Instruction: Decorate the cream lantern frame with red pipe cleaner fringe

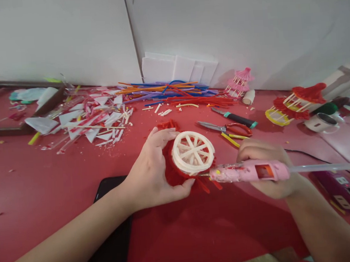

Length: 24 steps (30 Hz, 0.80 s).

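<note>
My left hand grips a small craft piece: a cream wheel with spokes set on a red fringed part, held just above the red table. My right hand is wrapped round a pink glue gun, held level. Its nozzle points left and touches the wheel's lower right rim. A clear glue stick sticks out of the back of the gun to the right.
Scissors, a cutter and yellow straw bits lie behind the hands. Coloured straws, cut white scraps, foam sheets, two small lantern models, a mug, a black phone and a power strip surround me.
</note>
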Available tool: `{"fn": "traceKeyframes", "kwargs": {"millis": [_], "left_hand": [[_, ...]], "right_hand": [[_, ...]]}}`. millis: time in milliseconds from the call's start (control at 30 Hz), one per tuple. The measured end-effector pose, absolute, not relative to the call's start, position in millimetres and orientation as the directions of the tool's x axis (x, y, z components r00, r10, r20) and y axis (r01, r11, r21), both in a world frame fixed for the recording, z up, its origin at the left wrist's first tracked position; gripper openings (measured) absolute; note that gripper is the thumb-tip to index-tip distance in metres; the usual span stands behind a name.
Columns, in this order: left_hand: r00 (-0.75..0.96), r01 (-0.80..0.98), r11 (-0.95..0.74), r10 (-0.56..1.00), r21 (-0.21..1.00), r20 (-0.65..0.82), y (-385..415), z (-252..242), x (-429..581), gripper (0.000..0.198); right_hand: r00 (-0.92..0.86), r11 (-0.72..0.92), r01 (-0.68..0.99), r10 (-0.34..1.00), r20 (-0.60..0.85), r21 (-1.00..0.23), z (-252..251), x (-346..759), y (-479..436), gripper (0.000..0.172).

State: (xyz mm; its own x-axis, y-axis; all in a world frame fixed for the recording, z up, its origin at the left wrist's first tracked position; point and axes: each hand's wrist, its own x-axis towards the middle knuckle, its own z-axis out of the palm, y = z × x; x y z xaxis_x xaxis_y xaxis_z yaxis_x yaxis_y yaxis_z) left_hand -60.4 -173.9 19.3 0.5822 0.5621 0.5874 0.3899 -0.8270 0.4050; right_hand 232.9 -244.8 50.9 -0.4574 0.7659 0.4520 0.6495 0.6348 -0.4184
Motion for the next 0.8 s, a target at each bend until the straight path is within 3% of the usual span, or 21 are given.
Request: {"fn": "traceKeyframes", "kwargs": {"millis": [167,800], "left_hand": [[0.583,0.341,-0.825,0.562,0.451,0.587,-173,20,-58,0.094],[0.584,0.403,-0.813,0.582,0.420,0.566,-172,23,-58,0.086]], "right_hand": [[-0.447,0.623,0.669,0.773,0.451,-0.405,51,230,-247,0.008],[-0.410,0.596,0.720,0.778,0.476,-0.355,52,239,-246,0.010]]}}
